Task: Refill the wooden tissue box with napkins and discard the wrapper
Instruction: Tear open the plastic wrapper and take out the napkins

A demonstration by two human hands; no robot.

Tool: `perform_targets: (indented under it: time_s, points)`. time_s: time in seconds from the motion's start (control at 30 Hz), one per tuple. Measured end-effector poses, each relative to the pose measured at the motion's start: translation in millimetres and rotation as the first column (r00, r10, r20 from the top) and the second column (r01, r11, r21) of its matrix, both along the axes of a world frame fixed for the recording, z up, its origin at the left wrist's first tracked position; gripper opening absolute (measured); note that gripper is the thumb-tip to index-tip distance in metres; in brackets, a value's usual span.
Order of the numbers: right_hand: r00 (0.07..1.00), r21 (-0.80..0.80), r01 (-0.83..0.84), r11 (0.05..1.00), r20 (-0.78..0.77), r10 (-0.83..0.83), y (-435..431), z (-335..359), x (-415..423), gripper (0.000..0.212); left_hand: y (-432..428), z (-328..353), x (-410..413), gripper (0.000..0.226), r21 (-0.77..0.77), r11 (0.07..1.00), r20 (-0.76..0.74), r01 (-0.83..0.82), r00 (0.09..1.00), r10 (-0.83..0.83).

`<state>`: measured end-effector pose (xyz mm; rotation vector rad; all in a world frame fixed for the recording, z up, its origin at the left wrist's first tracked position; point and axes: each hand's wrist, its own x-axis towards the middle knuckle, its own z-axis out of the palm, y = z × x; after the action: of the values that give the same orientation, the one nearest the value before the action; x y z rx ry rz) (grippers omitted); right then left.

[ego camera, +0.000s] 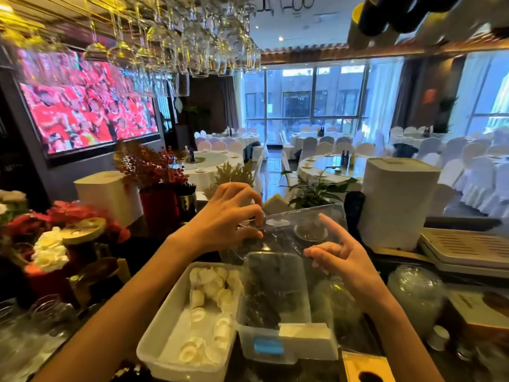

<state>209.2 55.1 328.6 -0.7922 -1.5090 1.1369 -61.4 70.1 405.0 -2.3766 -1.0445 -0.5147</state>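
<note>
Left hand (231,216) at 11 o'clock pinching the clear wrapper (297,224) | right hand (338,257) at 1 o'clock, fingers spread, thumb touching it | wrapper looks empty; wooden box unseen | refill likely done, discard left

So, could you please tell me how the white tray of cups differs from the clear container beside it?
The white tray is opaque, while the clear container is see-through. The white tray holds small white cups; the clear container shows only dark, blurred contents I cannot identify. The white tray has nothing on its near rim, while a white block sits at the clear container's near end. Both are rectangular plastic bins lying side by side below the hands.
</note>
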Motion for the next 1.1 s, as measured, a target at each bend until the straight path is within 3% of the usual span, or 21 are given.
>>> perform_targets:
  time_s: [0.17, 0.27, 0.37, 0.47, 0.5, 0.57, 0.67, 0.87, 0.9, 0.97, 1.03, 1.1]
  points:
    - [0.999, -0.028, 0.03, 0.999, 0.014, -0.03, -8, -2, 10, 0.072, 4, 1, 13, 0.011, 0.003, 0.997, -0.014, 0.074, 0.997, -0.073]
    - [0.998, -0.037, 0.045, 0.998, 0.043, -0.043, -12, -6, 13, 0.078, 6, 6, 16, 0.008, -0.024, 0.999, 0.059, 0.049, 0.997, -0.048]
    - [0.998, -0.062, 0.057, 0.996, 0.035, -0.055, -18, -12, 10, 0.086, 9, 15, 12, 0.008, -0.14, 0.99, 0.219, 0.017, 0.976, 0.014]
    - [0.995, -0.067, 0.099, 0.993, 0.029, -0.097, -18, -17, 5, 0.097, 3, 21, 18, 0.011, -0.259, 0.958, 0.495, 0.121, 0.869, 0.024]
    - [0.995, -0.079, 0.103, 0.992, 0.018, -0.101, -18, -17, 4, 0.099, 0, 21, 23, 0.017, -0.181, 0.977, 0.471, 0.115, 0.882, -0.017]
    - [0.996, -0.111, 0.081, 0.991, -0.021, -0.084, -19, -16, 0, 0.099, -5, 18, 39, 0.028, -0.015, 0.994, 0.228, 0.108, 0.968, -0.102]
    - [0.997, -0.133, 0.056, 0.99, -0.046, -0.063, -23, -14, -7, 0.09, -4, 7, 63, 0.031, 0.062, 0.987, -0.059, 0.15, 0.987, -0.146]
    - [0.998, -0.142, 0.04, 0.989, -0.033, -0.045, -27, -13, -11, 0.083, 2, 0, 76, 0.013, -0.04, 0.983, -0.007, 0.18, 0.984, -0.18]
    - [0.999, -0.145, 0.034, 0.989, -0.034, -0.04, -27, -14, -11, 0.084, 1, 2, 78, 0.013, -0.049, 0.986, 0.017, 0.159, 0.987, -0.158]
    - [0.999, -0.145, 0.042, 0.989, -0.018, -0.045, -28, -17, -11, 0.09, 0, 10, 78, 0.008, -0.145, 0.979, 0.244, 0.144, 0.964, -0.105]
    - [0.999, -0.155, 0.045, 0.987, -0.009, -0.047, -28, -21, -11, 0.098, 0, 22, 75, 0.01, -0.309, 0.92, 0.549, 0.243, 0.835, -0.036]
    - [0.999, -0.163, 0.039, 0.986, -0.005, -0.04, -29, -25, -10, 0.099, -4, 27, 74, 0.029, -0.381, 0.855, 0.635, 0.352, 0.772, -0.034]
